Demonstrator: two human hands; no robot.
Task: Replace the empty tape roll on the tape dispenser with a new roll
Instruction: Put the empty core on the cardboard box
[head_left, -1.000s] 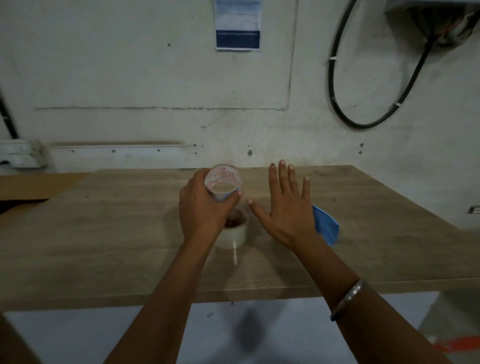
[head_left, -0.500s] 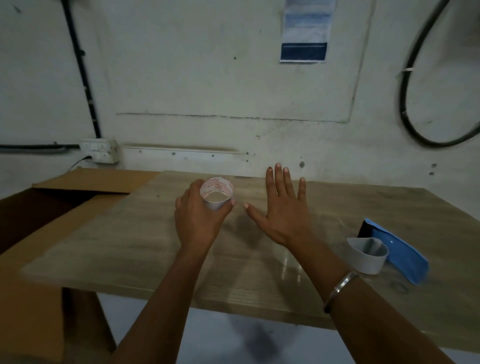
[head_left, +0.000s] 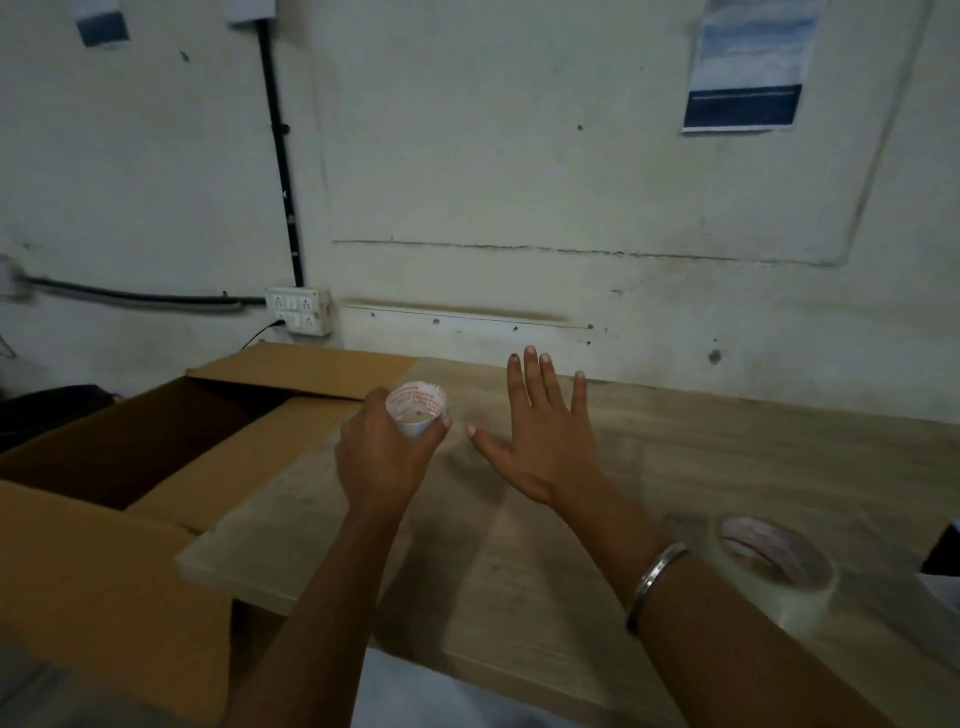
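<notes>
My left hand (head_left: 382, 457) grips the empty tape core (head_left: 415, 408), a thin white ring with red print inside, and holds it above the left part of the wooden table (head_left: 701, 467), close to the open cardboard box (head_left: 130, 436). My right hand (head_left: 540, 441) hovers flat over the table with fingers spread, holding nothing. A new roll of clear tape (head_left: 779, 571) lies on the table at the right, beside my right forearm. A dark edge of the tape dispenser (head_left: 943, 553) shows at the right border; most of it is out of frame.
The large open cardboard box stands against the table's left side with its flaps spread. A wall socket (head_left: 298, 310) with a plugged-in cable sits behind it. The wall runs along the table's far edge.
My view has swung left, bringing the cardboard box into sight. My left hand has carried the empty core leftward, away from the new roll and dispenser. My right hand stays open.
</notes>
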